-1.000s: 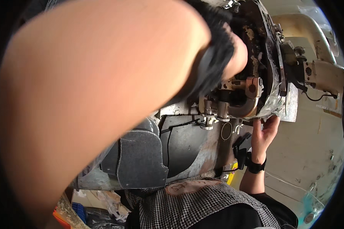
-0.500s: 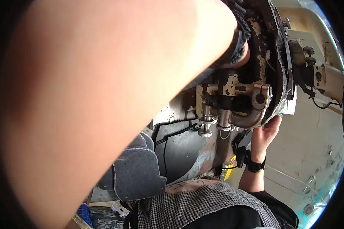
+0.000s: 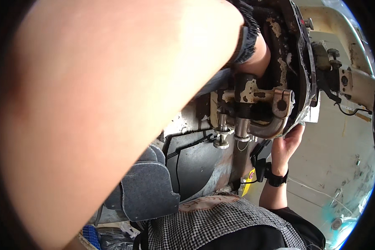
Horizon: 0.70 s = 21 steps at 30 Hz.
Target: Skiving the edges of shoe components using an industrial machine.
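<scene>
My left forearm fills much of the left side, very close. Its hand (image 3: pixel 260 56), past a dark band with black fringe, reaches in behind the worn dark machine head (image 3: pixel 273 31), and its fingers are hidden. My right hand (image 3: pixel 288 143), with a black watch at the wrist, is raised to the machine's lower right edge. Its thumb side shows against the rim, but the fingertips are out of sight. Between the hands sits a curved metal lever arm (image 3: pixel 279 121) with a clamp end. Whatever either hand touches cannot be made out.
Grey-blue cut fabric pieces (image 3: pixel 150 191) are stacked left of my checked apron (image 3: pixel 221 221). Knurled metal screws (image 3: pixel 222 139) stick down below the machine. A black cable (image 3: pixel 179 171) crosses a dark plate. A pale machine body or tabletop (image 3: pixel 329 166) lies at right, with a yellow tag (image 3: pixel 248 183) nearby.
The view has shifted slightly, so the machine sits a little further left. More of my left hand shows beyond the fringed band. My right hand stays at the rim.
</scene>
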Each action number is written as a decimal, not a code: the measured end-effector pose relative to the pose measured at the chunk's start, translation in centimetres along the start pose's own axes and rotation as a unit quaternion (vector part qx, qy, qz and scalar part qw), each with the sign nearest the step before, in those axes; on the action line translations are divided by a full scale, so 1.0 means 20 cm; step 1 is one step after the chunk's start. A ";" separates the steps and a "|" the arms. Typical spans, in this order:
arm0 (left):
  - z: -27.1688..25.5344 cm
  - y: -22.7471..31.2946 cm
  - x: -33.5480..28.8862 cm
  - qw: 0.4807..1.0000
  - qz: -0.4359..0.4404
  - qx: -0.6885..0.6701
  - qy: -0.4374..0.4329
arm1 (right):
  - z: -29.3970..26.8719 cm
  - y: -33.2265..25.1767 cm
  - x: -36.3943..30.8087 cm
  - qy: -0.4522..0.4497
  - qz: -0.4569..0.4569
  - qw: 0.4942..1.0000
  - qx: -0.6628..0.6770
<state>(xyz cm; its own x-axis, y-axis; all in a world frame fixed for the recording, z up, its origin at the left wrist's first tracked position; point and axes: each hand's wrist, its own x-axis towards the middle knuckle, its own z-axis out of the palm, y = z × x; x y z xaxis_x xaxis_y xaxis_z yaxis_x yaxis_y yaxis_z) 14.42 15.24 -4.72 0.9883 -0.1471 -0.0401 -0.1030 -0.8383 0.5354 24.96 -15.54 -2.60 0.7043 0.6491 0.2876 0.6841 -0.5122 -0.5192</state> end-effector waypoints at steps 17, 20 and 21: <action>-0.09 0.02 -0.01 0.998 -0.010 0.066 -0.016 | 0.01 -0.01 0.00 0.013 -0.005 1.000 -0.017; -0.10 0.02 -0.02 0.997 -0.013 0.077 -0.018 | 0.01 -0.02 0.00 0.018 0.004 1.000 -0.014; -0.11 0.02 -0.02 0.996 -0.014 0.081 -0.018 | 0.01 -0.03 0.01 0.018 0.004 1.000 -0.015</action>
<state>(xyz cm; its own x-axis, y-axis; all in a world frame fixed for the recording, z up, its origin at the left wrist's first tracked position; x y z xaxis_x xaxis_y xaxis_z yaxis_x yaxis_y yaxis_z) 14.22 16.00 -2.65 0.9865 -0.1396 -0.0855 -0.0956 -0.9152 0.3915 24.66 -15.02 -2.49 0.7152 0.6245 0.3137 0.6840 -0.5333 -0.4977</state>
